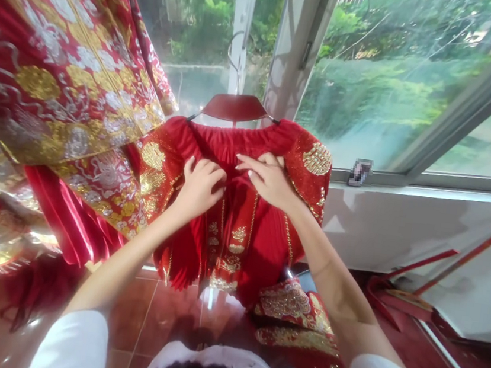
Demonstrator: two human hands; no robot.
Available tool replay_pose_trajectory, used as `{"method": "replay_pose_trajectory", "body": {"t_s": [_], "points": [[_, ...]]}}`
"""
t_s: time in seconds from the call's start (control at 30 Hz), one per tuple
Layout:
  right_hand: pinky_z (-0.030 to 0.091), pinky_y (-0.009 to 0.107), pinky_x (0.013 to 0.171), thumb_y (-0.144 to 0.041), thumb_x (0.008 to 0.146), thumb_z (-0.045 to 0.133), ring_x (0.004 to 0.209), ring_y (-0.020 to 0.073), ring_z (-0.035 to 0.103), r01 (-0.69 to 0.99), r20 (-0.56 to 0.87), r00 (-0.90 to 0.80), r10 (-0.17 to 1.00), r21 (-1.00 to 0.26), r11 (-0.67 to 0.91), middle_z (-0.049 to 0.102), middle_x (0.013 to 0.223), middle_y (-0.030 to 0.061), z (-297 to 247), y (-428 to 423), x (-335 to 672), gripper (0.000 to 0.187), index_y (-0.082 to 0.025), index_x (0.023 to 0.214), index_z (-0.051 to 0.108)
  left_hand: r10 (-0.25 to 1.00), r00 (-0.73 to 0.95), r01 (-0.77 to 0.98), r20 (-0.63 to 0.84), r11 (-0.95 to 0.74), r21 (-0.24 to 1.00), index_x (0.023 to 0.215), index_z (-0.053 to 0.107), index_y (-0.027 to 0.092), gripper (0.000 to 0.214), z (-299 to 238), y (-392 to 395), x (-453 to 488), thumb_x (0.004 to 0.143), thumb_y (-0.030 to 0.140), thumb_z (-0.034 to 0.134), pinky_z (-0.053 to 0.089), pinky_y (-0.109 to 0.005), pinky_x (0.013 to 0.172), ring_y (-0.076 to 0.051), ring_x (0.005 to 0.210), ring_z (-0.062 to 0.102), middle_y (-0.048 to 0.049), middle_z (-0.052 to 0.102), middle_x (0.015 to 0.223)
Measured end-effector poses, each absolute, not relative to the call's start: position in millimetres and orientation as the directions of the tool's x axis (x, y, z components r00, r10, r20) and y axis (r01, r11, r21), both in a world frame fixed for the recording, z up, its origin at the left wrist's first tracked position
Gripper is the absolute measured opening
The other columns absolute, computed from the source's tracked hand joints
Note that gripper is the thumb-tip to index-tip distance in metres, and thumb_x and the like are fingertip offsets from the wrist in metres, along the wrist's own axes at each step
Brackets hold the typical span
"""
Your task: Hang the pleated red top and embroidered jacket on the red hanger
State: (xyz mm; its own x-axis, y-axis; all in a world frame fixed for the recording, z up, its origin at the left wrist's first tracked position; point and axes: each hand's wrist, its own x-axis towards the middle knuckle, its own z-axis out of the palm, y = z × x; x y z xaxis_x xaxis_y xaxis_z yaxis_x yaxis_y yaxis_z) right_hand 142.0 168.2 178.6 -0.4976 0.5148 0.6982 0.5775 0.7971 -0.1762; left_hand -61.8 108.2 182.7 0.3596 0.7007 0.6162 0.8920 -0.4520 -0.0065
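A red pleated skirt (270, 235) with gold embroidered panels hangs by its waistband from a clip hanger (237, 107) in front of the window. My left hand (203, 185) is at the upper left of the skirt, fingers curled in and pressed against the red cloth. Just to its right, my right hand (270, 178) lies across the cloth below the waistband. Two of its fingers point left, and the others bend into the fabric. The hands are a small gap apart. What lies under the curled fingertips is partly hidden.
A large red garment (84, 74) with gold and silver embroidery hangs close on the left. Folded embroidered red cloth (296, 315) lies below my right forearm. A red dustpan (405, 305) stands by the wall at right. A small blurred object (360, 173) sits on the windowsill.
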Motion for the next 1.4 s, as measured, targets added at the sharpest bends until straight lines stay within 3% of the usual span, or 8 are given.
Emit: {"method": "replay_pose_trajectory", "body": {"t_s": [0.3,0.6,0.7,0.77,0.87,1.03,1.2,1.4], "points": [[0.04,0.042,0.095,-0.013,0.088,0.044,0.086,0.0175,0.056,0.196,0.733,-0.672,0.106,0.037,0.98,0.066,0.085,0.0055,153.0,111.7,151.2,0.034,-0.017,0.116,0.064,0.646,0.65,0.742,0.4,-0.654,-0.148,0.084,0.07,0.019,0.012,154.1,54.6,-74.0,0.085,0.027,0.06,0.014,-0.062,0.111,-0.032,0.13,0.044,-0.0106,0.061,0.126],[0.035,0.028,0.062,-0.025,0.095,0.042,0.057,0.0141,0.053,0.453,0.285,-0.846,0.451,-0.062,0.889,0.062,0.064,0.003,127.8,75.5,144.6,0.021,-0.016,0.088,0.061,0.643,0.764,0.643,0.046,-0.754,-0.135,0.067,0.069,0.018,0.036,183.1,50.3,-67.1,0.078,0.052,0.066,0.025,-0.047,0.117,-0.019,0.077,0.067,-0.0017,0.069,0.067],[0.029,0.026,0.056,-0.035,0.096,0.044,0.058,0.0131,0.055,0.466,0.034,-0.875,0.483,-0.211,0.859,0.066,0.073,0.0036,120.3,75.5,147.8,0.026,-0.018,0.09,0.063,0.649,0.742,0.658,-0.168,-0.753,-0.006,0.067,0.07,0.021,0.02,178.4,42.4,-59.6,0.072,0.04,0.075,0.052,-0.036,0.086,-0.019,0.067,0.067,0.0007,0.071,0.066],[0.028,0.025,0.054,-0.042,0.095,0.045,0.06,0.0131,0.056,0.49,-0.08,-0.866,0.493,-0.334,0.805,0.067,0.076,0.0043,112.2,81.4,150.5,0.033,-0.018,0.083,0.064,0.598,0.734,0.659,-0.32,-0.742,0.123,0.072,0.069,0.024,0.01,177.8,38.2,-56.8,0.073,0.032,0.075,0.048,-0.027,0.056,-0.016,0.061,0.066,0.0045,0.073,0.071],[0.032,0.024,0.053,-0.042,0.095,0.046,0.061,0.013,0.057,0.55,-0.071,-0.797,0.6,-0.494,0.673,0.067,0.077,0.0045,103.8,96.0,147.9,0.034,-0.017,0.083,0.065,0.611,0.773,0.629,-0.173,-0.772,0.085,0.078,0.068,0.023,0.008,188.5,46.0,-54.2,0.083,0.028,0.067,0.05,-0.026,0.066,-0.014,0.066,0.067,0.005,0.073,0.075],[0.047,0.026,0.067,-0.029,0.094,0.046,0.074,0.0162,0.064,0.512,0.21,-0.492,0.845,-0.715,0.476,0.071,0.089,0.007,100.4,119.9,118.7,0.027,-0.016,0.111,0.063,0.653,0.658,0.753,0.375,-0.566,-0.337,0.105,0.065,0.012,0.027,204.2,95.0,-53.9,0.084,0.03,0.064,0.03,-0.05,0.111,-0.026,0.106,0.063,-0.0123,0.069,0.11],[0.052,0.031,0.075,-0.027,0.09,0.047,0.079,0.0193,0.067,0.398,0.403,-0.215,0.89,-0.796,0.456,0.071,0.096,0.0114,84.9,131.9,89.1,0.027,-0.016,0.106,0.065,0.756,0.614,0.776,0.228,-0.523,-0.353,0.082,0.067,0.014,0.016,190.3,119.9,-58.7,0.086,0.024,0.056,0.034,-0.047,0.103,-0.022,0.076,0.066,-0.0069,0.071,0.076],[0.049,0.026,0.058,-0.038,0.086,0.049,0.06,0.0156,0.061,0.166,0.44,-0.082,0.894,-0.878,0.448,0.066,0.068,0.0054,79.2,122.4,78.0,0.027,-0.017,0.077,0.063,0.723,0.667,0.744,0.18,-0.631,-0.221,0.08,0.067,0.017,0.025,191.9,110.4,-64.1,0.093,0.023,0.047,0.031,-0.04,0.097,-0.019,0.081,0.065,-0.0035,0.072,0.08]]}}
